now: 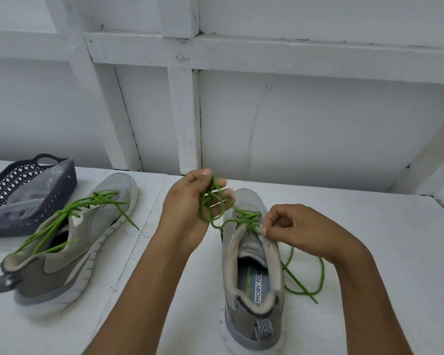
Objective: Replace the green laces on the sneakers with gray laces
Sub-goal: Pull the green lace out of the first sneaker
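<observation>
While two gray mesh sneakers sat on the white counter, each had one green lace in. On the front sneaker, the left hand was curled round loose loops of its bright green lace, the right hand pinching it by the tongue. The second sneaker lay off left.

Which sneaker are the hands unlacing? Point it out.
The right sneaker: the left hand and right hand grip its green lace. The other sneaker sits untouched by the basket.
</observation>
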`<state>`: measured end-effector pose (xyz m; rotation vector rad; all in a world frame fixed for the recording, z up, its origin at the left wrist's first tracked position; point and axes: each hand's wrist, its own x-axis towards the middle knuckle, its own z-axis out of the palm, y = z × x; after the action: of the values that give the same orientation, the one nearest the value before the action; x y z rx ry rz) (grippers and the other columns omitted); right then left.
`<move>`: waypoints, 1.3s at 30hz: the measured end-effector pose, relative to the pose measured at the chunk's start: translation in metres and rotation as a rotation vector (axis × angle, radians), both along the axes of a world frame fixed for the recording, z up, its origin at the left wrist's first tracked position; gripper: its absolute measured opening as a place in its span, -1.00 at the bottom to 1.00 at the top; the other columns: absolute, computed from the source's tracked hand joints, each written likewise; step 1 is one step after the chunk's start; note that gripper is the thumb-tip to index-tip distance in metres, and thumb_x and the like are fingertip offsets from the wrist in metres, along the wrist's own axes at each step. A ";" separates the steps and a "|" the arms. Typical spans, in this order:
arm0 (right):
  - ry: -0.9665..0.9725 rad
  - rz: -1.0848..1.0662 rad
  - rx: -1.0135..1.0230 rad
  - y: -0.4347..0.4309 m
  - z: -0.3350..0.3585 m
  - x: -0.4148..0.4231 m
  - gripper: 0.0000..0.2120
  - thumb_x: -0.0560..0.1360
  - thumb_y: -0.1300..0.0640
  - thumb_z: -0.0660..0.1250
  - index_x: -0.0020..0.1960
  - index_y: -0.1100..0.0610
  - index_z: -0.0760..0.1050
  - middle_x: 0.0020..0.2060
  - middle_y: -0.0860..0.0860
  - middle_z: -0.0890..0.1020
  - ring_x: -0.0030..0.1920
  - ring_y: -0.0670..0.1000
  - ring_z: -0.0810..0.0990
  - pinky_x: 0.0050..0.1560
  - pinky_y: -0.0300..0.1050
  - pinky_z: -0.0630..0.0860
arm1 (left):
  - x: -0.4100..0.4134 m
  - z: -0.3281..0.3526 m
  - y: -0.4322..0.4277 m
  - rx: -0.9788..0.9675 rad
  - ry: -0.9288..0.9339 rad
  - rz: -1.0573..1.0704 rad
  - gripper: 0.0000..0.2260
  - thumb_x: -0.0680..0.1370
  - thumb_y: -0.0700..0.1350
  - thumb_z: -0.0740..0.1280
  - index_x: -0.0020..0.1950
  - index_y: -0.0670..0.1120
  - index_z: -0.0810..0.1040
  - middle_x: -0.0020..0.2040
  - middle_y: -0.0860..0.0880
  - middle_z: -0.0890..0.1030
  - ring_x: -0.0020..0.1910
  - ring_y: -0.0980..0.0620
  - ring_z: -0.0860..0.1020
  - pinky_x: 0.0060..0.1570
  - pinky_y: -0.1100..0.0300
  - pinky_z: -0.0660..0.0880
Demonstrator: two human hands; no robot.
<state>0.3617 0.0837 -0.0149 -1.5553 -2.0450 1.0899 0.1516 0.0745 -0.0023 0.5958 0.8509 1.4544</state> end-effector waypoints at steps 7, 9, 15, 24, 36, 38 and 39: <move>-0.010 -0.006 -0.018 0.000 0.000 -0.002 -0.96 0.45 0.05 0.41 -0.16 -0.01 0.60 -0.20 -0.08 0.69 -0.11 -0.03 0.65 0.01 0.01 0.56 | -0.015 -0.003 0.003 0.051 0.479 -0.004 -0.89 0.57 -0.26 0.30 -0.16 -0.15 0.51 -0.32 -0.04 0.51 -0.43 0.03 0.35 -0.47 0.21 0.32; -0.023 -0.009 -0.019 0.000 0.000 -0.006 -0.97 0.45 0.06 0.40 -0.15 0.00 0.60 -0.20 -0.08 0.68 -0.13 -0.04 0.64 -0.01 -0.01 0.56 | -0.015 -0.009 0.004 0.032 0.875 -0.047 -0.90 0.54 -0.27 0.34 -0.12 -0.10 0.59 -0.23 0.03 0.60 -0.29 0.03 0.49 -0.31 0.20 0.43; -0.118 -0.087 0.007 -0.002 0.001 -0.018 -0.93 0.41 0.05 0.37 -0.15 0.04 0.54 -0.22 -0.01 0.64 -0.24 -0.07 0.53 -0.18 -0.12 0.43 | -0.004 -0.019 -0.002 0.139 1.344 -0.352 -0.87 0.54 0.06 0.40 0.07 0.12 0.55 0.16 0.15 0.54 0.18 0.18 0.48 0.06 0.22 0.41; -0.244 -0.127 0.083 0.001 -0.004 -0.022 -0.90 0.44 0.08 0.40 -0.19 0.08 0.52 -0.32 -0.08 0.57 -0.28 -0.07 0.50 -0.26 -0.13 0.39 | 0.007 -0.012 -0.005 0.219 1.728 -0.228 -0.81 0.51 0.18 0.34 -0.14 0.08 0.54 -0.02 0.10 0.57 0.06 0.06 0.51 0.11 0.03 0.36; -0.152 -0.164 0.054 0.003 -0.004 -0.013 -0.85 0.43 0.15 0.41 -0.28 0.14 0.50 -0.36 0.01 0.62 -0.35 -0.08 0.52 -0.29 -0.15 0.40 | 0.008 -0.023 -0.001 0.183 1.883 -0.201 -0.75 0.56 0.06 0.27 -0.25 -0.04 0.47 -0.26 -0.01 0.52 -0.17 -0.11 0.52 -0.29 0.15 0.31; -0.093 -0.196 0.010 0.005 -0.007 -0.006 -0.82 0.41 0.18 0.41 -0.33 0.15 0.48 -0.47 0.01 0.60 -0.44 -0.08 0.54 -0.29 -0.15 0.41 | 0.000 -0.027 0.002 0.153 1.804 -0.244 -0.73 0.53 0.01 0.30 -0.34 -0.05 0.42 -0.32 -0.01 0.53 -0.21 -0.11 0.53 -0.32 0.14 0.34; -0.061 -0.210 -0.015 0.006 -0.009 -0.002 -0.80 0.40 0.20 0.42 -0.35 0.16 0.47 -0.51 -0.01 0.58 -0.47 -0.06 0.55 -0.28 -0.14 0.42 | -0.004 -0.027 0.004 0.133 1.763 -0.264 -0.73 0.52 -0.01 0.32 -0.35 -0.06 0.44 -0.33 -0.02 0.55 -0.22 -0.10 0.54 -0.32 0.14 0.36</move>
<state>0.3595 0.0901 -0.0237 -1.7843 -1.8628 0.9926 0.1472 0.0788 -0.0294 2.0780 1.8444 0.4193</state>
